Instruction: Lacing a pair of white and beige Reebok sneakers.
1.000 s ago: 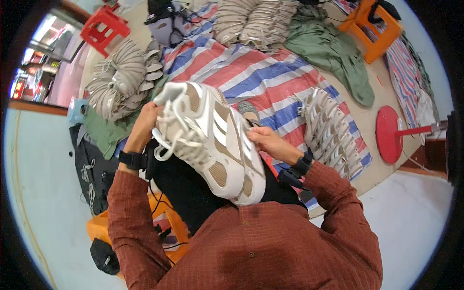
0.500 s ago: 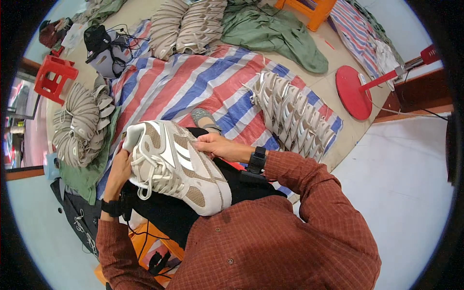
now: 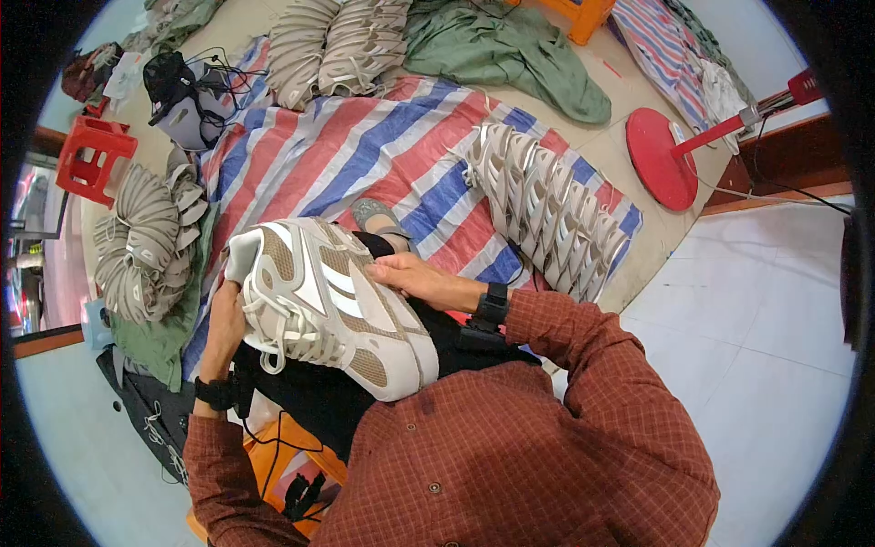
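On my lap, against the shirt, rests a white and tan lace-up sneaker upper (image 3: 351,296); a second one seems to lie close along its far side, and no thick sole shows. My left hand (image 3: 228,314) grips the heel end by the collar, some of its fingers hidden behind it. From the right, my right hand (image 3: 421,278) is closed on the far edge near the middle, thumb and forefinger pressed against it. White laces (image 3: 283,324) hang loosely over the front of the upper.
A striped tarp (image 3: 365,137) covers the floor. Nested uppers stand in a row (image 3: 547,205) at right, with bundles at left (image 3: 141,242) and far back (image 3: 337,50). Around them are a red stool (image 3: 96,159), a green cloth (image 3: 510,64) and a red round-based stand (image 3: 661,159).
The view has shifted slightly, so the surroundings sit a little higher and farther left. The upper has tilted a little, and both hands keep their hold on it.
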{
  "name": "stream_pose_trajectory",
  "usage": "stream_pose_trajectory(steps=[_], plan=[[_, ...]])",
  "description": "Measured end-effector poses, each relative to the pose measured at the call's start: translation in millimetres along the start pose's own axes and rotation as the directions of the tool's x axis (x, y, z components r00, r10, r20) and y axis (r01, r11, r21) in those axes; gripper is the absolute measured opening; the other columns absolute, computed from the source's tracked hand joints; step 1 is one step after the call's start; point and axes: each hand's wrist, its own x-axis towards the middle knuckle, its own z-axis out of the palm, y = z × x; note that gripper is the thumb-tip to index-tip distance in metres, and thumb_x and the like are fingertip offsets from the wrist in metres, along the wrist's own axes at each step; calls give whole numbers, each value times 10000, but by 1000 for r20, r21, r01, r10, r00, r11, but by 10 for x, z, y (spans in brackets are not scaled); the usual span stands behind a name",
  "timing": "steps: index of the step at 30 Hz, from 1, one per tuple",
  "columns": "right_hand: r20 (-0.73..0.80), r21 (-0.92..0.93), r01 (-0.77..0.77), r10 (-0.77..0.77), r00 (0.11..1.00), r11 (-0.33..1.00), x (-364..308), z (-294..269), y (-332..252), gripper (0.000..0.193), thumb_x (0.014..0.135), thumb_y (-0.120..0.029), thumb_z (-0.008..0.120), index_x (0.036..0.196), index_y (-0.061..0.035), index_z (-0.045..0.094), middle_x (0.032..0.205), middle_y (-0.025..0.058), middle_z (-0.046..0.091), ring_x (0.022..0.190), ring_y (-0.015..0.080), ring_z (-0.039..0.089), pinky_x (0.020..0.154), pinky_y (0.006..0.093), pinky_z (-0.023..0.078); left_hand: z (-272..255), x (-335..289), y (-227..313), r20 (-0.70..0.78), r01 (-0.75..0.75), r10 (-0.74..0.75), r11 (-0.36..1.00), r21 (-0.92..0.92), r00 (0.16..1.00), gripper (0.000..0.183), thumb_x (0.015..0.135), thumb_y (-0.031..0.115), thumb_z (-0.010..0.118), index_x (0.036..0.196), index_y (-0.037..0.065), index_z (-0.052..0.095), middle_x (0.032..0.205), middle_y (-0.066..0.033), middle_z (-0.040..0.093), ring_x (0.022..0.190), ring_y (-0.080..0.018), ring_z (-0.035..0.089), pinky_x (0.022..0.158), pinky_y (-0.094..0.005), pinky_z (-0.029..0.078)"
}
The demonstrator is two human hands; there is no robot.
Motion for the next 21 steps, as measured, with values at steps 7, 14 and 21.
stream_pose_trajectory(steps=[7, 14, 21], plan=[[-67, -3, 76, -76, 995, 997, 60, 147, 146, 383, 910, -411, 465, 854, -46, 568, 749, -48, 509, 683, 47, 442, 581, 217, 370, 1, -50, -145, -1, 72, -72, 997, 14, 997, 312, 861, 177, 400, 971, -86, 526, 914, -270, 573, 870, -377, 558, 729, -389, 419], [-50, -54, 78, -81, 995, 996, 77, 187, 145, 427, 917, -424, 435, 882, -15, 553, 784, -22, 520, 729, 59, 459, 618, 237, 393, -63, -60, -234, -6, 20, -20, 987, 160, 1000, 280, 854, 165, 386, 858, -92, 497, 865, -299, 551, 815, -432, 531, 693, -422, 412], [-16, -101, 114, -117, 993, 988, 72, 160, 133, 441, 920, -423, 420, 904, 0, 543, 794, -4, 526, 743, 71, 467, 642, 241, 396, -62, -43, -287, -5, 77, -77, 977, 200, 997, 295, 855, 179, 395, 913, -93, 494, 881, -298, 558, 823, -432, 536, 699, -428, 412]])
